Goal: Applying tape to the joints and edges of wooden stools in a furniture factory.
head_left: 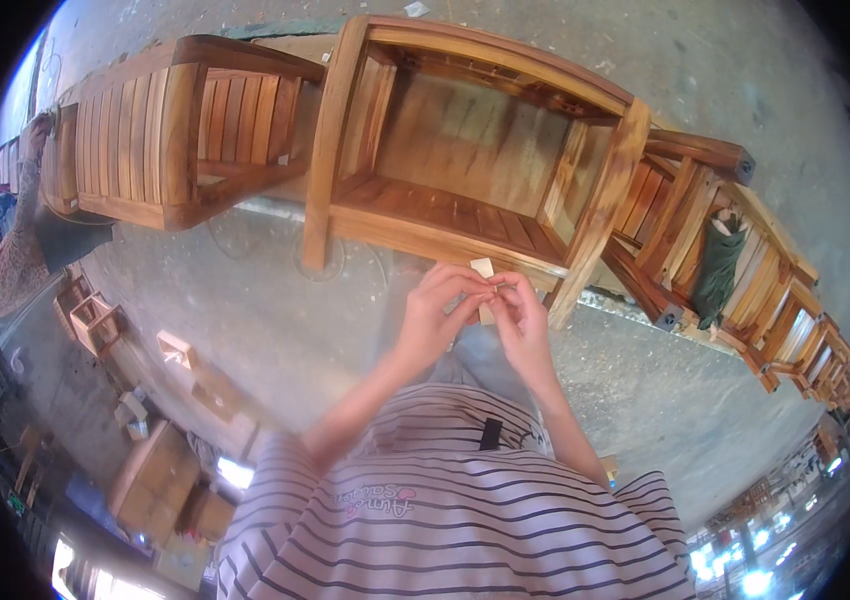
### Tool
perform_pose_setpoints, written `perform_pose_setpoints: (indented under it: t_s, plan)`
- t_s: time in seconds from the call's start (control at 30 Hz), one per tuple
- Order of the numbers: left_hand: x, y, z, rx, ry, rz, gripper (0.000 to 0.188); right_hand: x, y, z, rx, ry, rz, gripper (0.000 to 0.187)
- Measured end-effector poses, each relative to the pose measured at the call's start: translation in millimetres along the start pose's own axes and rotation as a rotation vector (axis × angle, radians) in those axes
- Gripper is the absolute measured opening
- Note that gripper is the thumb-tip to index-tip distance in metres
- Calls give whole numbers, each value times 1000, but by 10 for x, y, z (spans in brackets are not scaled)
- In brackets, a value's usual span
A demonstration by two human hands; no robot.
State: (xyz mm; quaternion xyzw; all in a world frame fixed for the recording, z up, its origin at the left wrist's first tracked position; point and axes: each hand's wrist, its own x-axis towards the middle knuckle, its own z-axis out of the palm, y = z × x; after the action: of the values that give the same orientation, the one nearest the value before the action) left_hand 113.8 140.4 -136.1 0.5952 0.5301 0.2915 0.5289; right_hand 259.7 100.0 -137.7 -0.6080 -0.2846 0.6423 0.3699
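My left hand [435,308] and my right hand [523,315] meet in front of my body, fingertips pinched together. Between them is a small pale yellowish piece [483,267], flat like paper or sandpaper; I cannot tell which. Part of it shows above the fingers and part below, the middle hidden by the fingertips. Just beyond the hands stands a varnished wooden furniture frame [435,230] with a slatted inner panel and thick legs. Both hands appear apart from it.
Another slatted wooden piece [125,145] stands left, with a co-worker's patterned sleeve [15,235] beside it. To the right runs a row of wooden furniture [680,195], a dark green cloth [720,265] draped on it. Cartons [155,475] and small wooden frames [95,322] lie lower left.
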Motion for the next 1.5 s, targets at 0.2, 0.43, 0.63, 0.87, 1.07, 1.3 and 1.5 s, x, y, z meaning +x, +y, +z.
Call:
perform_pose_setpoints:
  t_s: [0.2,0.43,0.63,0.87,1.07,1.3,1.5]
  plan:
    - [146,65,-105,-144,34,-167,8,145,-39,232,-69,165,-66,7]
    - [475,7,-548,-200,127,-189,5,440,-312,833,-160,261,-157,5]
    - [842,-34,-1098,-157,162,-34,5,792,-594,1422,-239,327,-180,3]
    - [1195,19,-1536,-209,165,-33,4,1149,-778,1888,-154,469,-291,3]
    - [1522,61,-1688,-258,226,-24,4,1434,-1001,2073,-145,509,-323,5]
    - [1818,130,-1856,-319,238,-61,4,1709,-1112,2106,-266,531,-406,8]
    - [1945,143,-1897,-361,265,-41,5,1830,-1194,2114,-280,520,-458,8]
